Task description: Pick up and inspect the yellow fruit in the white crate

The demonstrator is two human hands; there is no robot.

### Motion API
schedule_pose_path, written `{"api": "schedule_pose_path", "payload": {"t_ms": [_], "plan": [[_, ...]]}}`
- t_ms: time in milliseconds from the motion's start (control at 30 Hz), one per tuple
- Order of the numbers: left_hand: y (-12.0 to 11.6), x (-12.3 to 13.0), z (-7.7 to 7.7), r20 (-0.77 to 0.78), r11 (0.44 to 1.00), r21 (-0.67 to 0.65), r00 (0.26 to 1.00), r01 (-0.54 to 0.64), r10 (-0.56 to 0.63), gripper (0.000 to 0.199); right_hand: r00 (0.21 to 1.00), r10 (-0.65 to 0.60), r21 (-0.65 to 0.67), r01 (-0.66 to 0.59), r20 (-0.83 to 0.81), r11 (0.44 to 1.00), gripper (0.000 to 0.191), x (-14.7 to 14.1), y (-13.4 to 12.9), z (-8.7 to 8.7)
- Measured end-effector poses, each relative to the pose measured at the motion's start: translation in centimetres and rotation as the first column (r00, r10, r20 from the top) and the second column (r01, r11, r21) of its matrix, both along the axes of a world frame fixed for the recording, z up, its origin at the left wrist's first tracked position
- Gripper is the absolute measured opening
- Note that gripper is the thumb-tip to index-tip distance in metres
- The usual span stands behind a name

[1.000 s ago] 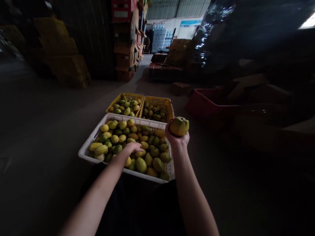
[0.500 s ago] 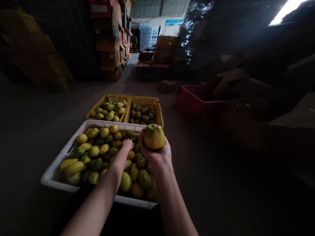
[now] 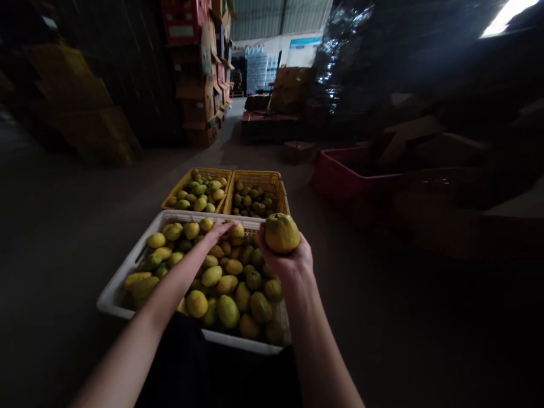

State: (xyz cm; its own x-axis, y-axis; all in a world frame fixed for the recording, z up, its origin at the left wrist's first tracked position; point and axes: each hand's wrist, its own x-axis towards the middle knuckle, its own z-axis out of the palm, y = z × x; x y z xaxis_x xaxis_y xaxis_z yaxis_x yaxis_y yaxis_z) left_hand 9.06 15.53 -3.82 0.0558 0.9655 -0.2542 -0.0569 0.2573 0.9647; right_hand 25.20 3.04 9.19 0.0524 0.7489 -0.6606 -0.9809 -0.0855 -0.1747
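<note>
A white plastic crate [image 3: 127, 266] full of yellow and green fruit sits on the floor right in front of me. My right hand [image 3: 285, 262] holds one large yellow-green fruit [image 3: 281, 233] above the crate's far right corner. My left hand [image 3: 220, 229] reaches across the heap to the crate's far side and rests on a small yellow fruit [image 3: 237, 230] there; whether its fingers are closed around it is unclear. Beyond the white crate stand two yellow crates, the left yellow crate [image 3: 178, 190] and the right yellow crate [image 3: 276, 182], both holding more fruit.
A red crate [image 3: 340, 175] sits on the floor to the right, with dark cardboard boxes [image 3: 429, 141] behind it. Stacked cartons [image 3: 199, 96] rise at the back left, low pallets [image 3: 272, 116] lie farther back. Bare grey floor [image 3: 76, 209] stretches to the left.
My left hand has slid from the middle of the fruit heap to the crate's far side. The right hand kept the big fruit and shifted slightly left in view as the view moved.
</note>
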Motion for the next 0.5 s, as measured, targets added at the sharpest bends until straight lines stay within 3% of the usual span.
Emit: {"api": "schedule_pose_path", "payload": {"t_ms": [133,233,367,500], "plan": [[-4.4,-2.3,6.7,0.139,0.997,0.009,0.988,0.072,-0.073,0.027,0.999,-0.001,0.042,-0.001,0.036,0.999,0.023,-0.9,0.2,-0.4],[-8.8,-2.5,10.0,0.483,0.997,-0.033,0.874,0.069,-0.045,0.031,0.999,0.004,0.111,-0.009,0.045,0.994,0.021,-2.0,0.1,-0.3],[-12.2,-1.0,12.2,0.670,0.999,-0.046,0.742,0.000,0.031,0.037,0.996,-0.006,0.177,-0.010,0.091,0.984,0.020,-3.4,-1.2,0.6],[-12.2,0.6,12.2,0.706,0.995,-0.085,0.701,-0.057,0.100,0.043,0.989,-0.041,0.262,0.003,0.139,0.965,0.022,-4.6,-2.2,0.8]]}}
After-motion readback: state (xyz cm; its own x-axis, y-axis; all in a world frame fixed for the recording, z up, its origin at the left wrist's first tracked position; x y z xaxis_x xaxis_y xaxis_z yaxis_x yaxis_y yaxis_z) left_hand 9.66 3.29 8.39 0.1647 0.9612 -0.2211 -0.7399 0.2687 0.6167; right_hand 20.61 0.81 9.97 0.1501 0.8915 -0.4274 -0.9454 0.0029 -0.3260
